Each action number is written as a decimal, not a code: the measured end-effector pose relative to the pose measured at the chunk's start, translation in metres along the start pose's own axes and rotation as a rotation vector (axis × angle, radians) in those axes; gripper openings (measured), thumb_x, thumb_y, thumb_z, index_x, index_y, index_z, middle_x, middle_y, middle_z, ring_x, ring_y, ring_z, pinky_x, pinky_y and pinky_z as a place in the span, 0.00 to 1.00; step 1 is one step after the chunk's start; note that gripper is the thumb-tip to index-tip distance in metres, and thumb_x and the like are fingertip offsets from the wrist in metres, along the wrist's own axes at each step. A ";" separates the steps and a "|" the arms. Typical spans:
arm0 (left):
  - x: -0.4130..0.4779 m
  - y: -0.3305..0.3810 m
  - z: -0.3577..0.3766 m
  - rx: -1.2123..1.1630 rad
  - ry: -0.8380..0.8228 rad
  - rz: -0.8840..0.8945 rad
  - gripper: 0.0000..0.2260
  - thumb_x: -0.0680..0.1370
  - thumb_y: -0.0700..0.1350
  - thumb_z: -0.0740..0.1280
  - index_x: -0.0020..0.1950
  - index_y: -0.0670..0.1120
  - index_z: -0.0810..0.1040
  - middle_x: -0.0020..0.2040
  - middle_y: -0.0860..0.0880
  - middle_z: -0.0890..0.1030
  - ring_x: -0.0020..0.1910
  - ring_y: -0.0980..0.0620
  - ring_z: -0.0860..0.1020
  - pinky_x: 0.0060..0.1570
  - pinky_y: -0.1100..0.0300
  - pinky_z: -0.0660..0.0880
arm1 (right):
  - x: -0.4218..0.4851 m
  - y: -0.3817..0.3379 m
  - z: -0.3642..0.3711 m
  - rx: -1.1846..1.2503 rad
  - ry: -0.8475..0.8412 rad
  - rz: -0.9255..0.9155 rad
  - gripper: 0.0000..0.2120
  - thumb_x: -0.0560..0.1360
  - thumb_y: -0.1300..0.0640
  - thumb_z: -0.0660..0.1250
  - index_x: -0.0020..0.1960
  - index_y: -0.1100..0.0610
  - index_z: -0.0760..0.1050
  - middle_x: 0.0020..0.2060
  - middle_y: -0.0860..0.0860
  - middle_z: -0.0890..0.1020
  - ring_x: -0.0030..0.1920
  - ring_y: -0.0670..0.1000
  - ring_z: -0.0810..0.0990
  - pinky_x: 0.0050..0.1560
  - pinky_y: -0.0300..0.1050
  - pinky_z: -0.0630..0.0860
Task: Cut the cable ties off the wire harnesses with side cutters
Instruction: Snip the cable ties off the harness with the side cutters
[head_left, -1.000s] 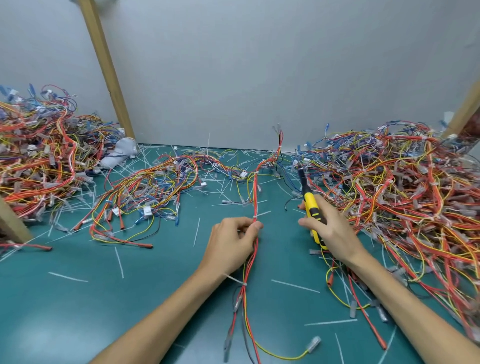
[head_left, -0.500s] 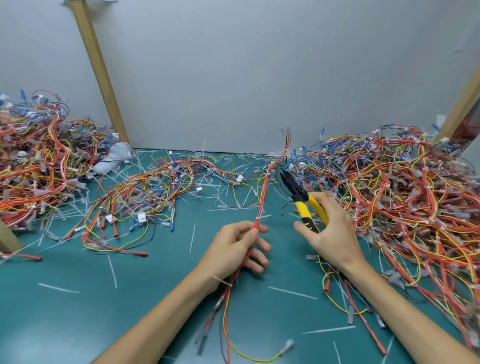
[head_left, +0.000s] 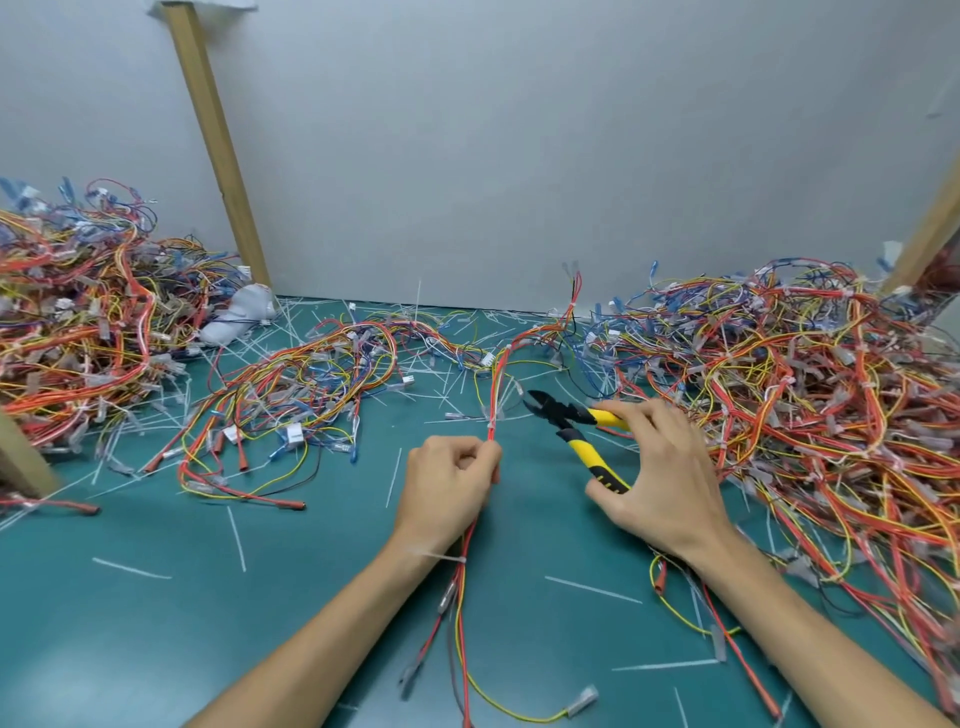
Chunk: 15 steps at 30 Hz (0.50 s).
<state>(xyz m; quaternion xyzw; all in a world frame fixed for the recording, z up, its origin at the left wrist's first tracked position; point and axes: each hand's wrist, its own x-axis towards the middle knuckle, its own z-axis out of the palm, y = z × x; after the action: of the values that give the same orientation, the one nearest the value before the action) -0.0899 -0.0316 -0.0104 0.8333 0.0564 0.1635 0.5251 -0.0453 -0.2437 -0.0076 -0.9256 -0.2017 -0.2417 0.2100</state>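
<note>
My left hand (head_left: 449, 480) grips a red and yellow wire harness (head_left: 496, 387) that runs from the table's back down past my wrist. A translucent cable tie (head_left: 492, 414) wraps the harness just above my left fingers. My right hand (head_left: 657, 478) holds yellow-handled side cutters (head_left: 571, 423), handles spread and black jaws open, pointing left. The jaw tips sit a short way right of the tie, apart from it. Another tie (head_left: 447, 557) sits on the harness below my left wrist.
A big tangle of harnesses (head_left: 810, 395) fills the right side, another pile (head_left: 78, 322) the far left, and a looser bundle (head_left: 291, 384) lies in the middle left. Cut tie pieces (head_left: 236, 530) litter the green mat. Wooden posts (head_left: 218, 140) lean against the grey wall.
My right hand swung the cutters from pointing up to pointing left at the harness, with the jaws opened. My left hand closed tighter on the harness just below the tie.
</note>
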 end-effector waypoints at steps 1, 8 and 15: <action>0.001 -0.001 0.000 -0.011 0.001 -0.018 0.15 0.74 0.41 0.65 0.26 0.44 0.73 0.21 0.48 0.72 0.21 0.55 0.67 0.28 0.64 0.67 | 0.000 0.000 0.000 -0.034 -0.015 -0.039 0.33 0.59 0.44 0.69 0.64 0.47 0.74 0.50 0.47 0.73 0.53 0.51 0.72 0.54 0.46 0.67; 0.002 -0.004 0.000 0.031 -0.019 -0.023 0.16 0.72 0.42 0.65 0.24 0.46 0.72 0.19 0.51 0.71 0.20 0.57 0.66 0.27 0.68 0.66 | -0.003 -0.005 -0.001 -0.067 -0.082 -0.143 0.35 0.59 0.40 0.67 0.66 0.47 0.73 0.51 0.45 0.72 0.52 0.51 0.72 0.54 0.45 0.69; 0.000 -0.006 0.000 0.085 -0.024 0.072 0.14 0.73 0.42 0.66 0.28 0.40 0.73 0.22 0.45 0.68 0.25 0.54 0.62 0.29 0.64 0.64 | -0.003 -0.008 -0.003 -0.074 -0.109 -0.150 0.37 0.59 0.40 0.66 0.68 0.48 0.73 0.49 0.45 0.72 0.50 0.51 0.71 0.53 0.46 0.70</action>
<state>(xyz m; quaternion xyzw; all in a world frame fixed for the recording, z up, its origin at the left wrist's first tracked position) -0.0893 -0.0291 -0.0158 0.8584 0.0270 0.1695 0.4834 -0.0528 -0.2394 -0.0047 -0.9269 -0.2724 -0.2132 0.1455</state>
